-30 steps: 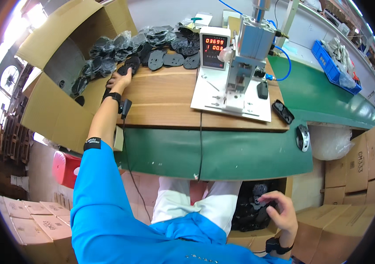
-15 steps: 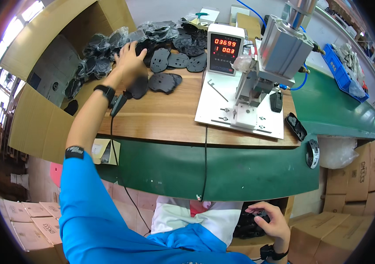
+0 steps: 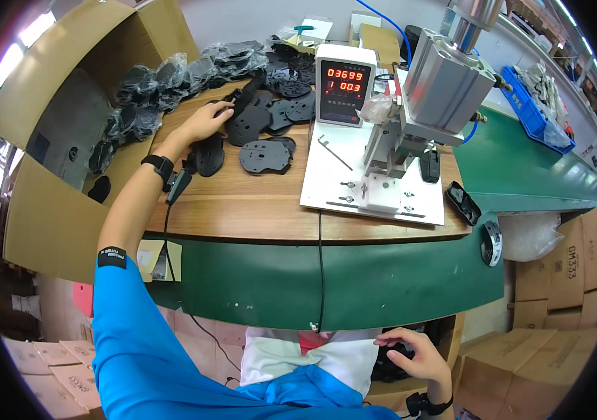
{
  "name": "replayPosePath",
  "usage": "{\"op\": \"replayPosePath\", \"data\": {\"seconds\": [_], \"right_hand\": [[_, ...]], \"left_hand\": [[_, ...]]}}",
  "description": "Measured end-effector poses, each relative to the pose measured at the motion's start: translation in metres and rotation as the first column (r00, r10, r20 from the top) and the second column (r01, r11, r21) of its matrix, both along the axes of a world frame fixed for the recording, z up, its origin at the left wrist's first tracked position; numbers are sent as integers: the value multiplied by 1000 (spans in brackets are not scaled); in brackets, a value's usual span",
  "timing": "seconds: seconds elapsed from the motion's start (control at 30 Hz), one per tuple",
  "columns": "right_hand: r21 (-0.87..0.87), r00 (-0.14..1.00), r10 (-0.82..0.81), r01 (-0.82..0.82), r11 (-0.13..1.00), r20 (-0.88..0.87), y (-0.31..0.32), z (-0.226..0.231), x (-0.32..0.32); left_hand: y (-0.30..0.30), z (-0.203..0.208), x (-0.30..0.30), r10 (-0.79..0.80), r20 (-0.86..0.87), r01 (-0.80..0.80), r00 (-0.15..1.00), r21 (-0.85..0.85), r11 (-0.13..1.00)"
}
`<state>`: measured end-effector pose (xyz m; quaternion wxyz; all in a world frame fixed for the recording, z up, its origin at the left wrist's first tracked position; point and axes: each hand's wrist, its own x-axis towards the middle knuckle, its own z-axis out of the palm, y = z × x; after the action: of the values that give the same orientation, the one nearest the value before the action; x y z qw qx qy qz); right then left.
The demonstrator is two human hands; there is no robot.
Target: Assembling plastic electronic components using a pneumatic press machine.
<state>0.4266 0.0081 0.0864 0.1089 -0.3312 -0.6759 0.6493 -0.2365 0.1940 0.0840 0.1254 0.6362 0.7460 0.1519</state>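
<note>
My left hand (image 3: 204,122) reaches to the back left of the wooden board, its fingers closed on the edge of a thin black plastic plate (image 3: 248,92) that tilts up from the pile. Just beyond and beside it lie several flat black plastic base plates (image 3: 249,126), rounded and with small holes. Another black plate (image 3: 209,155) rests under my left wrist, and one more plate (image 3: 265,157) lies to its right. Low on the right, my right hand (image 3: 416,355) hangs with thumb and fingers apart, holding nothing. Dark parts in a box (image 3: 387,367) show beside it, partly hidden.
A pneumatic press (image 3: 445,84) stands on a white base plate (image 3: 326,189) beside a counter with red digits (image 3: 345,87). Bagged black parts (image 3: 148,91) spill from an open carton (image 3: 46,203). Black shells (image 3: 463,203) lie right; a blue basket (image 3: 526,105) stands behind.
My left hand has gone from spread fingers over the pile to closing on a black plate, and sits slightly lower. The view has shifted a little; my right hand stays open below.
</note>
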Motion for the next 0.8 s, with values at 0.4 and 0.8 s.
{"op": "replayPosePath", "data": {"seconds": [0.4, 0.8], "right_hand": [[-72, 998, 41, -44, 996, -38, 1, -17, -16], [-240, 998, -37, 23, 970, -53, 4, -24, -11]], "left_hand": [[162, 14, 73, -82, -281, 133, 956, 169, 977], [153, -20, 28, -62, -357, 8, 932, -151, 989]]}}
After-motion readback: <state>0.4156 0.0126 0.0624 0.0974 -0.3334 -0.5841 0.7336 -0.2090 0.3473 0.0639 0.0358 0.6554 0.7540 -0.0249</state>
